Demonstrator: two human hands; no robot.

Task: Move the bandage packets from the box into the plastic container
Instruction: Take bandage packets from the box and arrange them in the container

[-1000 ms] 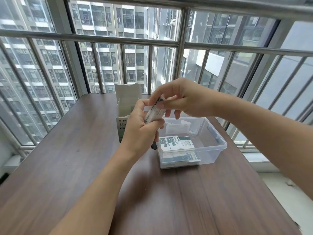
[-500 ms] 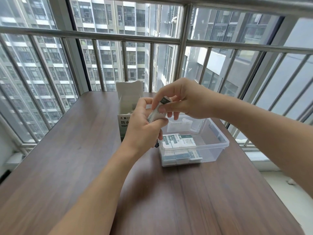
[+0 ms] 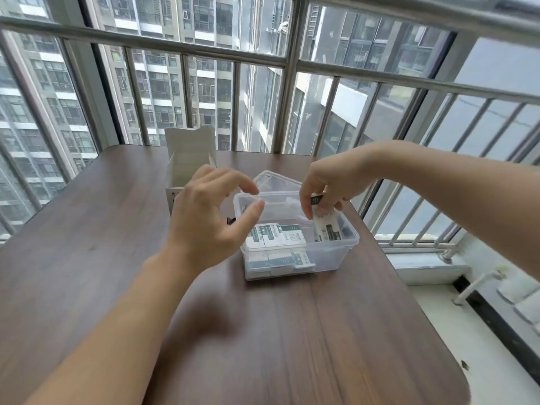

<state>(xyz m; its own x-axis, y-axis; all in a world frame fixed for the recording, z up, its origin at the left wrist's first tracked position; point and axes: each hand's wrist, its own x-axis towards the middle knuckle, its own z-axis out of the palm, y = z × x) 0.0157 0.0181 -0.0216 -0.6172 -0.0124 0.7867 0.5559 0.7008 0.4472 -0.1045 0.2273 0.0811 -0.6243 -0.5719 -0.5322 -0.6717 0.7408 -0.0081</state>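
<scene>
A clear plastic container (image 3: 336, 255) stands on the brown table, holding several white and green bandage packets (image 3: 277, 238) at its left side. My right hand (image 3: 330, 182) pinches a small stack of bandage packets (image 3: 325, 226) and holds it upright inside the container's right half. My left hand (image 3: 210, 220) hovers at the container's left rim with fingers loosely spread and holds nothing. The open white cardboard box (image 3: 190, 165) stands behind my left hand, its flap raised; its inside is hidden from view.
The wooden table (image 3: 87, 244) ends at a metal window railing (image 3: 289, 83) just beyond the box. The table's right edge drops to a white sill (image 3: 438, 264). A small dark object (image 3: 230, 221) lies between box and container.
Both hands held the packets together above the container's left rim. Now my left hand has let go and my right hand has carried the packets right and down into the container.
</scene>
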